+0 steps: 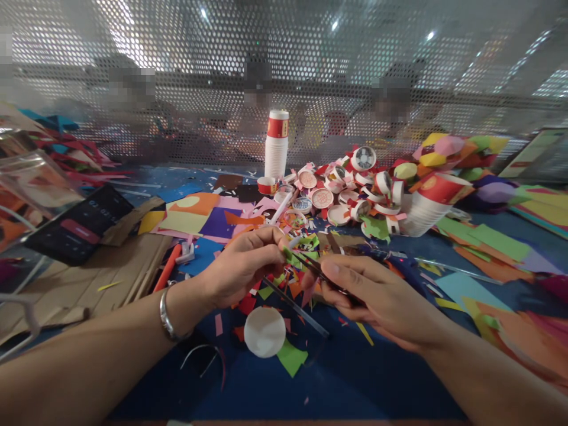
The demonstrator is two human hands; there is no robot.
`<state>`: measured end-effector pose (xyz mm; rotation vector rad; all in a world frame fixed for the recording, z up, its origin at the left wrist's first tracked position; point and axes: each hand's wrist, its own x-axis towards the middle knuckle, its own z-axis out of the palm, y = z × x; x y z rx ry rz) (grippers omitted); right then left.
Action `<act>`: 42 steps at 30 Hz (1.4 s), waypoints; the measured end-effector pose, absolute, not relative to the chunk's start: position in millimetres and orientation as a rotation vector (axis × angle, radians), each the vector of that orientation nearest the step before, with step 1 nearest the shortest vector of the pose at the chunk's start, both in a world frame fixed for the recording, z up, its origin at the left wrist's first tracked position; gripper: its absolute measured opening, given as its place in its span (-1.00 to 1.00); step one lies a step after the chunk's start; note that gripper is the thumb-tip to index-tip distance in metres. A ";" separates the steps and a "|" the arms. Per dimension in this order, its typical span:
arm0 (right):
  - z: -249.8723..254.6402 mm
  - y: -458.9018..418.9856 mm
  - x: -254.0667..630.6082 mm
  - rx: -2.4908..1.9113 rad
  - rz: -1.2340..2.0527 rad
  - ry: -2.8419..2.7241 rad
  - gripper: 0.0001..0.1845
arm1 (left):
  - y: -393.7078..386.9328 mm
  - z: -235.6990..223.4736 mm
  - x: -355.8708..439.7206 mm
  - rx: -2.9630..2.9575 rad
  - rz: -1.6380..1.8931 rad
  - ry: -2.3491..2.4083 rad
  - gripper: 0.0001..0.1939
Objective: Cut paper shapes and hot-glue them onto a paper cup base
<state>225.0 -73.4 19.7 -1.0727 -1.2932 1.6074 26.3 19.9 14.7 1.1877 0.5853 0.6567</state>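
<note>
My left hand (pixel 252 263), with a silver bangle at its wrist, pinches a small piece of green paper (pixel 288 255) between thumb and fingers. Scissors (pixel 310 265) are gripped in my right hand (pixel 359 290), their dark blades reaching left to the green paper. Most of the scissor handles is hidden by the fingers. Below the hands a white paper disc (pixel 265 332) lies on the blue table (pixel 346 378), beside a green paper scrap (pixel 293 357). A clear thin strip (pixel 306 316) slants across the table under my hands, among many coloured paper cuttings.
Beyond my hands stand a stack of paper cups (pixel 276 155), a tilted cup stack (pixel 428 207) and a heap of cut cup pieces (pixel 322 198). Cardboard (pixel 84 290) and a phone (pixel 80 225) lie left, coloured paper sheets (pixel 488 242) right. A perforated metal screen (pixel 199 118) closes the back.
</note>
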 end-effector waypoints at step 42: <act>18.0 -72.6 224.1 -1.092 1.589 -1.285 -0.54 | 17.5 16.9 27.3 1.093 0.626 0.586 -0.89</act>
